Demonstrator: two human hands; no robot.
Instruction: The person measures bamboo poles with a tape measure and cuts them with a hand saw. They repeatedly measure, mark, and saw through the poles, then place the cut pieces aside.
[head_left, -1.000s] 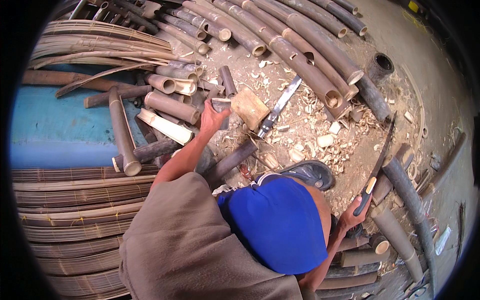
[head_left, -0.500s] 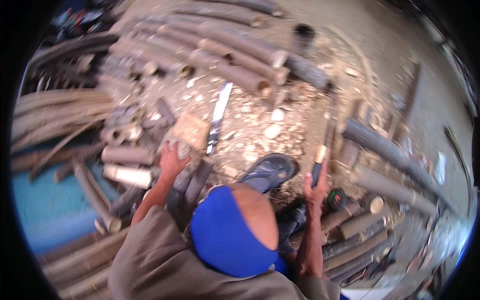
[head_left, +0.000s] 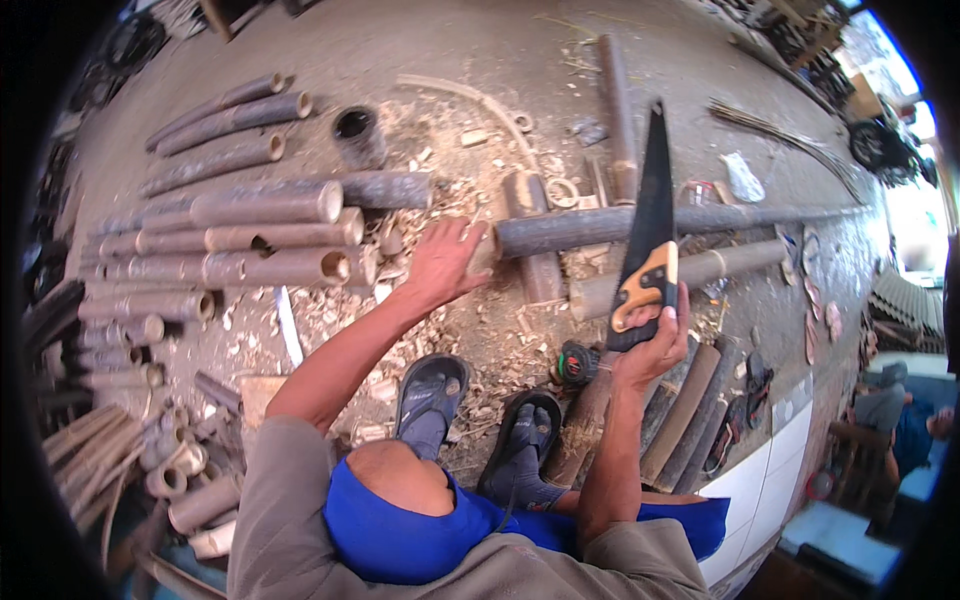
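My right hand [head_left: 655, 345] grips the yellow-and-black handle of a hand saw [head_left: 648, 215], its dark blade pointing up and away over the poles. My left hand [head_left: 445, 262] reaches forward and rests on the cut end of a long dark bamboo pole [head_left: 640, 222] that runs off to the right across the ground. A second, paler bamboo pole [head_left: 690, 272] lies parallel just below it, under the saw handle. My feet in dark sandals [head_left: 430, 400] sit on the chip-strewn ground below the hands.
A stack of thick bamboo sections [head_left: 240, 240] lies at the left, with shorter cut pieces [head_left: 180, 470] lower left. A machete [head_left: 288, 325] lies on the chips. A round tape measure [head_left: 577, 362] sits near my right foot. Another person [head_left: 900, 420] sits at far right.
The view has swung right, away from the cut-piece pile. My left hand left the wooden block and now rests on the long pole's end. My right hand has raised the saw over the poles.
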